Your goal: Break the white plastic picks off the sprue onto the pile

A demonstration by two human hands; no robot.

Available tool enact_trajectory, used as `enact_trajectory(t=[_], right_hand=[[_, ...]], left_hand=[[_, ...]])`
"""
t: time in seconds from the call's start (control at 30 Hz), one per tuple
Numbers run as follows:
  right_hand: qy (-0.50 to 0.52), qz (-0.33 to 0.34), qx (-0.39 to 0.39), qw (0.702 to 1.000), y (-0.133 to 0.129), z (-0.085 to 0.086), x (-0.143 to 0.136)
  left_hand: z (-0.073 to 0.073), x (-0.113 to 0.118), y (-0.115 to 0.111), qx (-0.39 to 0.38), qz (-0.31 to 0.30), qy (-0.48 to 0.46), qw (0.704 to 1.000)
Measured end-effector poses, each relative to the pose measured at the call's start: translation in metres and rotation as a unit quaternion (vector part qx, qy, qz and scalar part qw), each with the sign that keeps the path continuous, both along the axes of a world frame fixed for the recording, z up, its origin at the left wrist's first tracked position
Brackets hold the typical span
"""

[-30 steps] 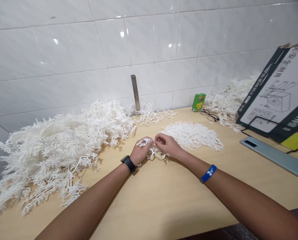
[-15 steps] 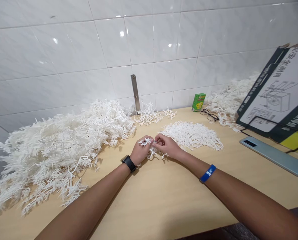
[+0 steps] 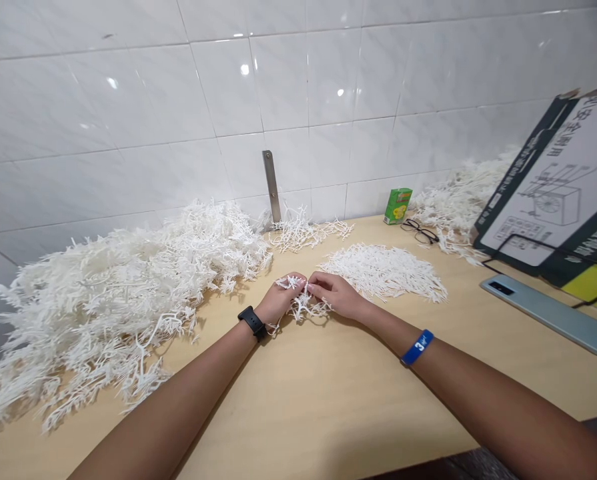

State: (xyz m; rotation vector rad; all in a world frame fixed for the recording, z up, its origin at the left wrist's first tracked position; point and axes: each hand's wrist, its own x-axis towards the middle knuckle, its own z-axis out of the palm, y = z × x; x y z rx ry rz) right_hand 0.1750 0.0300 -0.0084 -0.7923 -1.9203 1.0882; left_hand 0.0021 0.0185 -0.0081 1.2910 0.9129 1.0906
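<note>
My left hand, with a black watch at the wrist, is closed on a white branching piece whose sprigs stick out above and below the fingers. My right hand pinches the same piece from the other side, its fingertips almost touching the left ones. A blue band circles the right wrist. Just behind the right hand lies a flat heap of short white pieces. A large tangled pile of white branching pieces fills the left of the table.
A small white tangle lies by a metal strip at the tiled wall. Rightward are a green box, glasses, another white pile, a phone and a printed carton.
My left hand has shifted slightly left and turned. The white piece between the hands now spreads out more below the fingers.
</note>
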Motion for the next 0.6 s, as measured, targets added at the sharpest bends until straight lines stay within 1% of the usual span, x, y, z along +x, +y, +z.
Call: enact_trajectory(t=[0.1, 0.23, 0.37, 0.6], right_hand=[[0.018, 0.028, -0.02, 0.999, -0.001, 0.002, -0.001], [0.027, 0.055, -0.035, 0.998, -0.002, 0.002, -0.002], [0.037, 0.083, -0.053, 0.995, -0.003, 0.0, -0.003], [0.046, 0.096, -0.08, 0.991, -0.005, 0.0, -0.006]], left_hand=[[0.002, -0.003, 0.001, -0.044, -0.04, -0.043, 0.997], [0.005, -0.008, 0.002, -0.068, -0.09, -0.065, 0.991], [0.004, -0.012, 0.004, -0.082, -0.138, -0.074, 0.984], [0.002, -0.014, 0.005, -0.083, -0.194, -0.096, 0.973]])
